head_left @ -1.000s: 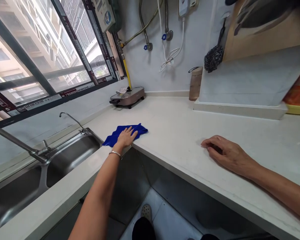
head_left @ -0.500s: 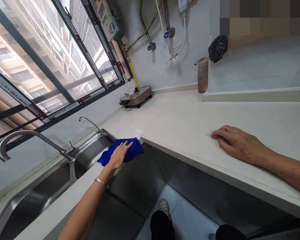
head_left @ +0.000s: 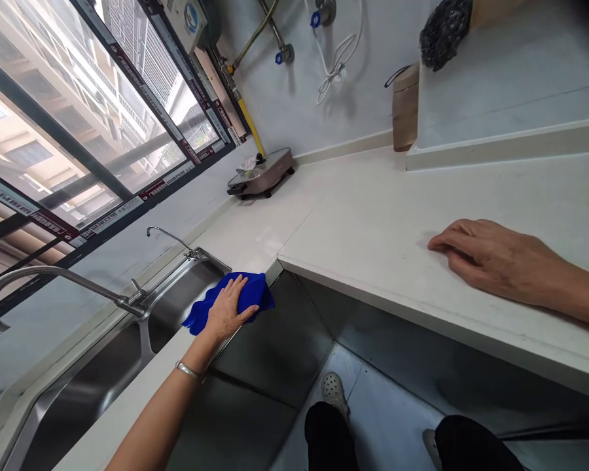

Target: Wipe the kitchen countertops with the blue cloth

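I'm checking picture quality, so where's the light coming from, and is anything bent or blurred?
Head view: daylight enters through the large window; the stainless steel sink shows soft glare; the white stone countertop edges tilt and bow, wide-angle; the left hand on the blue cloth looks sharp.

A double stainless-steel sink [head_left: 103,366] lies at eight o'clock, its curved chrome tap [head_left: 53,278] at nine and a thin second spout [head_left: 169,237] just past it. At eleven o'clock a flat metallic tabletop stove [head_left: 261,175] sits on the white stone worktop [head_left: 373,216]. A brown cylindrical flask [head_left: 405,108] stands at one o'clock, a dark wire scourer [head_left: 444,29] above it.
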A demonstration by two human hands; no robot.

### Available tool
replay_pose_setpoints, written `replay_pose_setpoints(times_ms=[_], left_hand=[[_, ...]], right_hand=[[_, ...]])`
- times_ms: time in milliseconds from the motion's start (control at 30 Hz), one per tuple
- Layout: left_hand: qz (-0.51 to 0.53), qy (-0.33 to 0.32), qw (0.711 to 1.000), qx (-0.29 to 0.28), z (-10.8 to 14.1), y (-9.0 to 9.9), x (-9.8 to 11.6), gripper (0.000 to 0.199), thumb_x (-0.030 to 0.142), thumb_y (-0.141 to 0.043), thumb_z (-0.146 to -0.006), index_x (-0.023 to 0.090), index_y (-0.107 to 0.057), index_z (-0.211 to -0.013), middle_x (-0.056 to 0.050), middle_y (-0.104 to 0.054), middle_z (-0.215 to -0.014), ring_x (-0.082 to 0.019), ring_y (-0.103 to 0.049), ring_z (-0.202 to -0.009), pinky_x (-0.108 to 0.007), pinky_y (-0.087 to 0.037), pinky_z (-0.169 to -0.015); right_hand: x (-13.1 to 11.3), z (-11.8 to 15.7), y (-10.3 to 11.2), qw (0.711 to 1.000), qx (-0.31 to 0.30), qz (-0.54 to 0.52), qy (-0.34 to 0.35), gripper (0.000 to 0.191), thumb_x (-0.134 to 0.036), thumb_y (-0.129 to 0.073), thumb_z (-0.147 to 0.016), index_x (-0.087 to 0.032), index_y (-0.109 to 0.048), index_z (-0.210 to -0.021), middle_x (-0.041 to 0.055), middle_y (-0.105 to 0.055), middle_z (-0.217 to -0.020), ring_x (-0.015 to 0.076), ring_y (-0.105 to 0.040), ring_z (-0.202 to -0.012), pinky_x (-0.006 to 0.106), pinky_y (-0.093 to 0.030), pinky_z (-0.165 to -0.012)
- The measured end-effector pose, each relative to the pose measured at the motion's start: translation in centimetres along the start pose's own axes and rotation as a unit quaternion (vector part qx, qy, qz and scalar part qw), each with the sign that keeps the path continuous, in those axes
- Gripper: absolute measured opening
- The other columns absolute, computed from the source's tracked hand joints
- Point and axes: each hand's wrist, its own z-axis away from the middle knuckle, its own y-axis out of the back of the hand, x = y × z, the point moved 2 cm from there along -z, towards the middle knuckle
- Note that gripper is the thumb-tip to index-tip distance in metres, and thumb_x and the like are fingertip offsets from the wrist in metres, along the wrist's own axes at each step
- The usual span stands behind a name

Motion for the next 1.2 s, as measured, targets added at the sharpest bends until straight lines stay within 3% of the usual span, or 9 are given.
replay_pose_setpoints(times_ms=[200, 500, 667, 800, 933, 1200], left_hand=[[-0.002, -0.003, 1.000, 0.003, -2.8, -0.1, 1.9, 0.075, 0.055, -0.055, -0.093, 0.022, -0.030, -0.156, -0.009, -0.027, -0.167, -0.031, -0.018, -0.155, -0.053, -0.021, -0.128], [0.031, -0.024, 0.999, 0.026, -9.0, -0.5, 5.6, 0.069, 0.042, -0.060, -0.091, 0.022, -0.035, -0.151, -0.009, -0.033, -0.164, -0.032, -0.024, -0.154, -0.053, -0.023, -0.127], [0.036, -0.017, 0.998, 0.039, -9.4, -0.4, 6.4, 0.068, 0.039, -0.063, -0.088, 0.023, -0.037, -0.149, -0.010, -0.037, -0.162, -0.032, -0.027, -0.152, -0.055, -0.025, -0.126], [0.030, -0.017, 0.999, 0.029, -7.6, -0.3, 5.4, 0.068, 0.038, -0.058, -0.091, 0.022, -0.034, -0.153, -0.011, -0.030, -0.165, -0.032, -0.023, -0.154, -0.056, -0.023, -0.126], [0.019, -0.020, 0.999, 0.016, -3.8, 0.0, 3.1, 0.069, 0.039, -0.057, -0.092, 0.025, -0.032, -0.155, -0.008, -0.029, -0.166, -0.030, -0.021, -0.155, -0.054, -0.022, -0.127], [0.038, 0.006, 0.999, 0.015, 9.6, 1.1, -4.3, 0.068, 0.054, -0.048, -0.094, 0.027, -0.034, -0.155, -0.005, -0.030, -0.165, -0.026, -0.021, -0.155, -0.053, -0.022, -0.127]], right_hand=[[-0.1, 0.1, 0.1, 1.000, -0.009, 0.011, -0.015, 0.030, -0.036, -0.037, -0.091, -0.024, -0.062, -0.102, 0.0072, -0.063, -0.097, 0.0222, -0.058, -0.088, 0.035, -0.044, -0.068], [-0.4, -0.2, 0.3, 0.999, -0.025, 0.010, -0.038, 0.029, -0.034, -0.039, -0.089, -0.023, -0.063, -0.101, 0.0087, -0.064, -0.102, 0.0233, -0.058, -0.094, 0.036, -0.045, -0.071], [0.4, -0.3, 0.7, 0.995, -0.041, -0.062, -0.070, 0.028, -0.032, -0.044, -0.087, -0.023, -0.065, -0.103, 0.0072, -0.065, -0.100, 0.0182, -0.058, -0.082, 0.032, -0.044, -0.066], [0.9, -0.1, 1.4, 0.977, -0.043, -0.177, -0.115, 0.028, -0.033, -0.047, -0.086, -0.023, -0.068, -0.102, 0.0063, -0.066, -0.107, 0.0181, -0.062, -0.090, 0.033, -0.048, -0.077], [0.9, 0.0, 1.7, 0.974, -0.039, -0.189, -0.115, 0.029, -0.033, -0.048, -0.085, -0.022, -0.069, -0.101, 0.0062, -0.067, -0.107, 0.0183, -0.062, -0.093, 0.035, -0.048, -0.085], [1.2, 0.0, 1.4, 0.977, -0.050, -0.176, -0.109, 0.031, -0.035, -0.047, -0.084, -0.024, -0.068, -0.104, 0.0052, -0.067, -0.108, 0.0164, -0.061, -0.085, 0.032, -0.047, -0.076]])
